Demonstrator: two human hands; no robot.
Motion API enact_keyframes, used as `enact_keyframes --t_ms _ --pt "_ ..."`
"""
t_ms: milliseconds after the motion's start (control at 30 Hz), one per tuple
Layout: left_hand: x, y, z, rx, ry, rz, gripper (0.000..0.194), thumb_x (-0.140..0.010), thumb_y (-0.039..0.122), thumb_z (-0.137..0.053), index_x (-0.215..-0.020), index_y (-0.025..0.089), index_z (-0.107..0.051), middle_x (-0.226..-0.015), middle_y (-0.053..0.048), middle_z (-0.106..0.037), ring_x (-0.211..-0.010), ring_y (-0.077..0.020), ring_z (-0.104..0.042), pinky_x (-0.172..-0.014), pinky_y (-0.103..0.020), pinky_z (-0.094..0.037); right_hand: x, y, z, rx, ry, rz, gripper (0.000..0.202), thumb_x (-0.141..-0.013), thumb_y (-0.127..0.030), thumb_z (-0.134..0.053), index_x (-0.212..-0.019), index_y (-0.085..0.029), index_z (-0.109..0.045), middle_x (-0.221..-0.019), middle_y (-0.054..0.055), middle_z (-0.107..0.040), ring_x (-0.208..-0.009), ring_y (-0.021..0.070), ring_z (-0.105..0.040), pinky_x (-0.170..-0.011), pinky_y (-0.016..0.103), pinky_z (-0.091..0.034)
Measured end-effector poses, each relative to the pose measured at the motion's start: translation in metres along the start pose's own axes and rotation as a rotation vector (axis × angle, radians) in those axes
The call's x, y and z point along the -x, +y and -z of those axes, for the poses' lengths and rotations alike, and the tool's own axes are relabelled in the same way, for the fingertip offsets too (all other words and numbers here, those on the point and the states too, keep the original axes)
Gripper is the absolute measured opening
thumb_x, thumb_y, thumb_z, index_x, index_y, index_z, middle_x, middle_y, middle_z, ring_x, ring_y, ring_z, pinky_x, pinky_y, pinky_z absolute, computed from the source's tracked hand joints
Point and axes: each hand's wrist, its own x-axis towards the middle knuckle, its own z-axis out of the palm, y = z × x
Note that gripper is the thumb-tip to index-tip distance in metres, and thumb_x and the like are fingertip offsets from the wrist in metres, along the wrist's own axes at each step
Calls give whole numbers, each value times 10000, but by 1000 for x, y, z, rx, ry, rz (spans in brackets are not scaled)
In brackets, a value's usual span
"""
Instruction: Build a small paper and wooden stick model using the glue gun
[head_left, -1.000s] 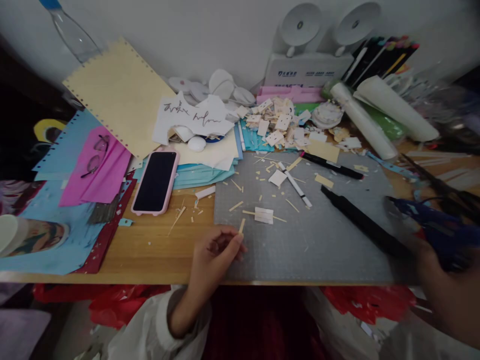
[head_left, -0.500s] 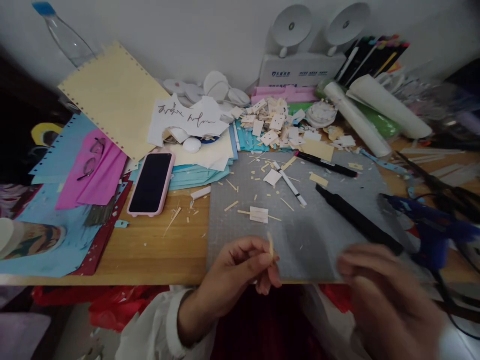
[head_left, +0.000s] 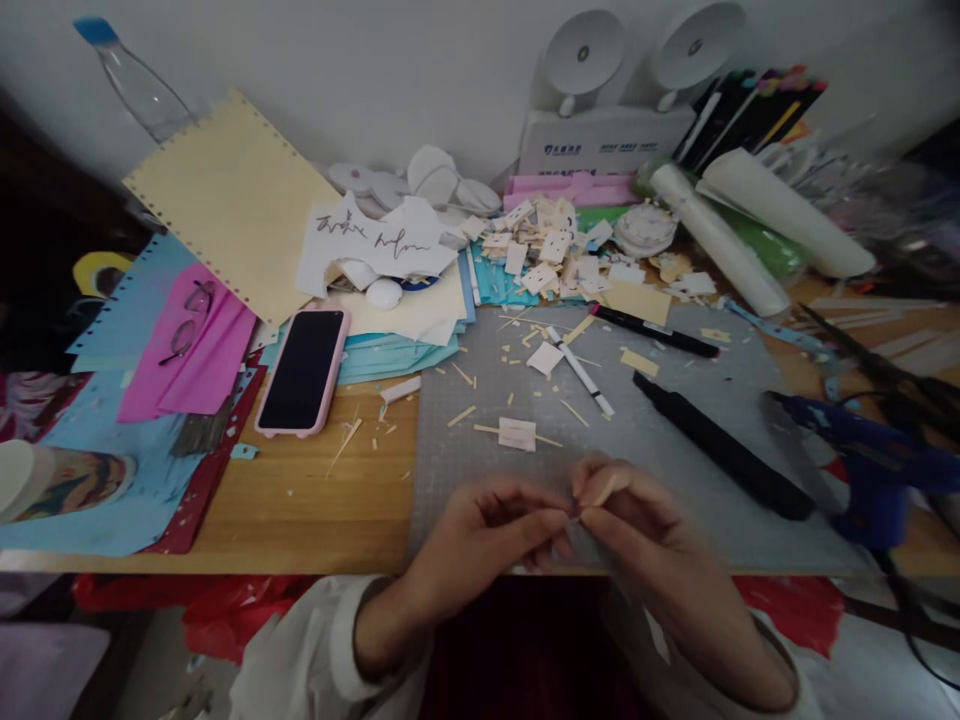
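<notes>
While both hands meet low over the near edge of the mat, the desk around them is thick with paper and scraps. At the far left a cup rests on blue paper, and behind it a bottle stands against the wall. Next come glasses on pink paper, below a yellow sheet with a punched edge. The phone lies dark-screened beside teal sheets, nearer the person than a handwritten note. The left hand has its thumb and fingers drawn together at the tips; whether it grips anything I cannot tell. Just beyond it on the mat lies a card with a thin stick poking out to the right. A heap of small cards sits at the back. The right hand, fingertips almost at the left's, pinches a pale strip (blurred, so its exact shape is unclear). Past it, a white pen and a black pen lie on the mat, along with a long black tool. Farthest right are a blue glue gun and, behind it, dark scissors.
</notes>
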Motion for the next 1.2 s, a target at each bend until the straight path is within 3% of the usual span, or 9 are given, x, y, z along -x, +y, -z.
enact_keyframes --t_ms 100,167,300,533,700,833,1033,1200 --pt "-9 16 21 -625 156 -365 165 -850 279 -618 -960 167 -668 -856 -55 -680 -753 -147 -610 -730 -272 -488 -11 -9 12 74 49 -6 135 -836 -298 -664 -739 -227 -601 -814 5 -611 -747 118 -582 -644 211 -484" --pt "-21 29 37 -952 92 -560 191 -868 223 -584 -1040 175 -649 -1011 -76 -650 -912 -175 -609 -853 -306 -480 -25 -18 18 135 48 -9 158 -841 -334 -655 -739 -223 -606 -762 0 -623 -668 109 -568 -595 209 -473" --pt "-47 49 55 -1247 -11 -579 220 -905 245 -534 -1089 172 -632 -1081 -86 -599 -988 -194 -599 -878 -317 -480 -60 -30 20 246 36 60 147 -813 -351 -678 -776 -218 -628 -712 -14 -620 -619 100 -554 -583 218 -470" --pt "-55 51 49 -1431 -121 -494 153 -889 241 -561 -941 141 -665 -977 -91 -612 -944 -225 -572 -843 -353 -457 -106 -32 5 196 14 187 174 -780 -355 -701 -787 -207 -609 -707 -26 -598 -582 87 -521 -549 226 -463" --pt "-48 52 44 -1248 -41 -353 59 -819 193 -581 -868 171 -606 -836 -31 -626 -759 -175 -571 -677 -288 -447 -106 -25 8 156 43 195 155 -807 -345 -678 -786 -210 -604 -709 -26 -573 -594 95 -508 -571 243 -451" --pt "-47 57 49 -811 22 -167 109 -737 210 -645 -827 185 -589 -748 9 -601 -646 -131 -539 -561 -227 -427 -98 -17 11 41 40 144 136 -827 -343 -666 -790 -230 -600 -681 -37 -539 -585 99 -475 -552 243 -403" --pt "-44 59 65 -9 36 63 172 -685 168 -704 -836 170 -622 -764 16 -606 -667 -95 -576 -609 -193 -462 -83 -12 -1 -47 -169 68 148 -856 -306 -633 -754 -220 -568 -639 -51 -492 -552 84 -420 -519 230 -348" --pt "-40 54 63 205 12 185 191 -665 152 -709 -833 174 -623 -753 18 -599 -662 -93 -576 -621 -200 -485 -72 -12 -11 -27 -389 -58 187 -834 -265 -651 -712 -197 -526 -662 -45 -480 -586 75 -431 -525 207 -351"
